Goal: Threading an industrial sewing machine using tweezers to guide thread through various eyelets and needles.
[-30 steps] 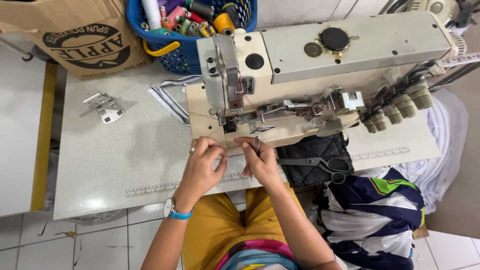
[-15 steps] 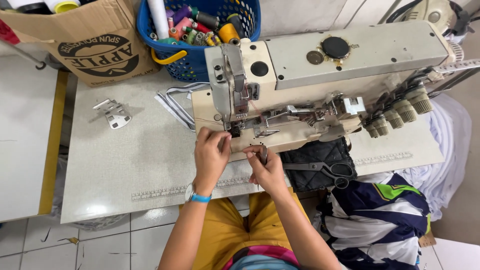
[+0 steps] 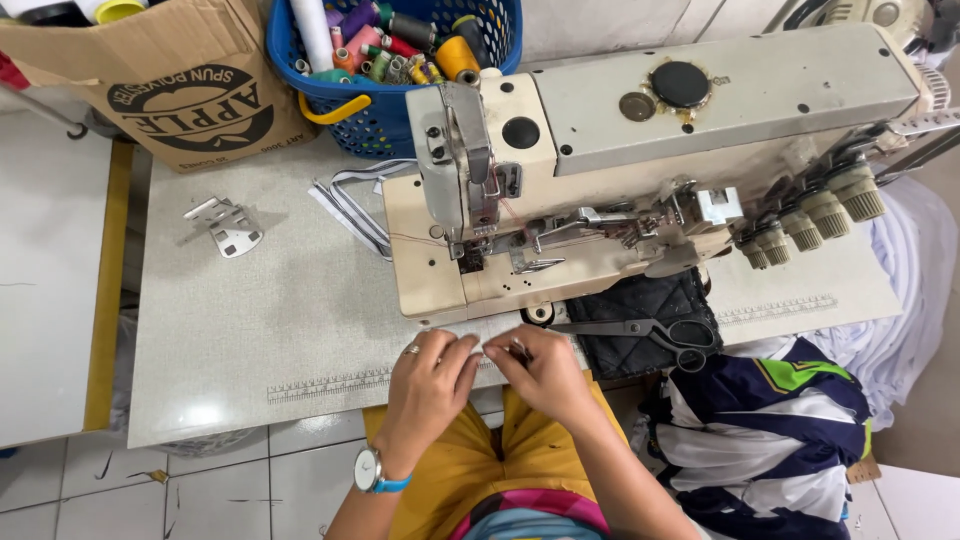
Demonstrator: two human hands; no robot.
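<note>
Both hands meet at the table's front edge, before the sewing machine; the left hand and right hand, fingers curled, pinch a small pale fabric strip; scissors lie just right.
</note>
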